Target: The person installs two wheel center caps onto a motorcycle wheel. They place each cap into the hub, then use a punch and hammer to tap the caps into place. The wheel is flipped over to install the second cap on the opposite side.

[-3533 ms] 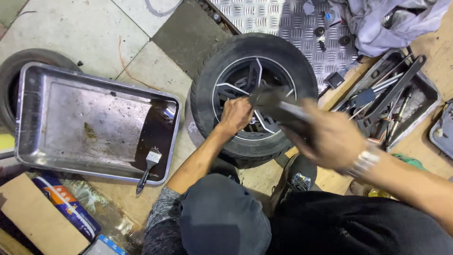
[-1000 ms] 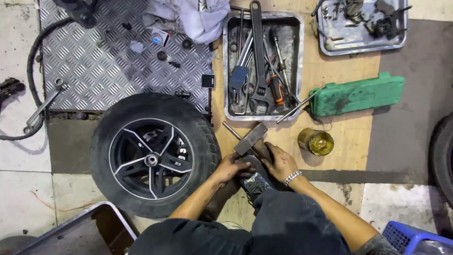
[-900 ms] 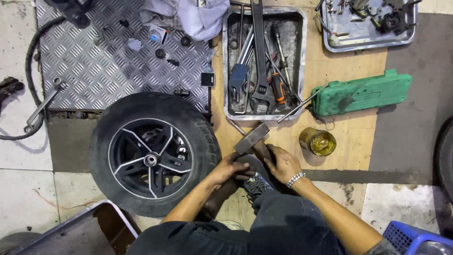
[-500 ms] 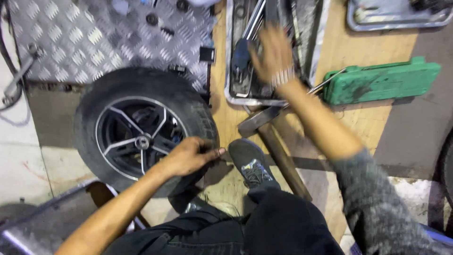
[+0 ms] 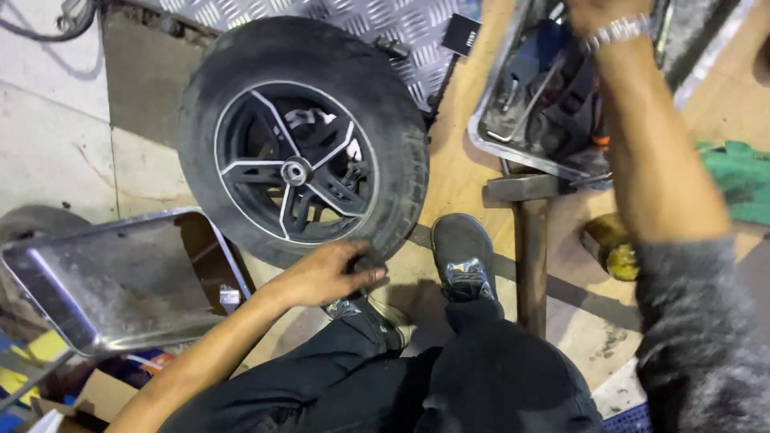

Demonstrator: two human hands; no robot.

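A small black tyre on a dark spoked rim (image 5: 301, 144) lies flat on the floor. My left hand (image 5: 325, 273) rests on the tyre's near edge, fingers curled over the rubber. My right hand (image 5: 597, 12) reaches up into the metal tool tray (image 5: 513, 152) at the top right; its fingers are cut off by the frame, so what they hold is hidden. A hammer (image 5: 529, 232) with a wooden handle lies on the wooden board below the tray. My dark shoe (image 5: 464, 256) stands beside it.
A shallow steel pan (image 5: 104, 281) sits at the left. Chequered metal plate (image 5: 361, 16) lies behind the tyre. A green case (image 5: 742, 180) and a yellowish jar (image 5: 611, 248) are at the right. Another tyre (image 5: 32, 224) peeks out at the left.
The hammer has been laid down on the board. My right hand has gone up to the tool tray, and my left hand stays on the tyre's edge. The view has shifted closer.
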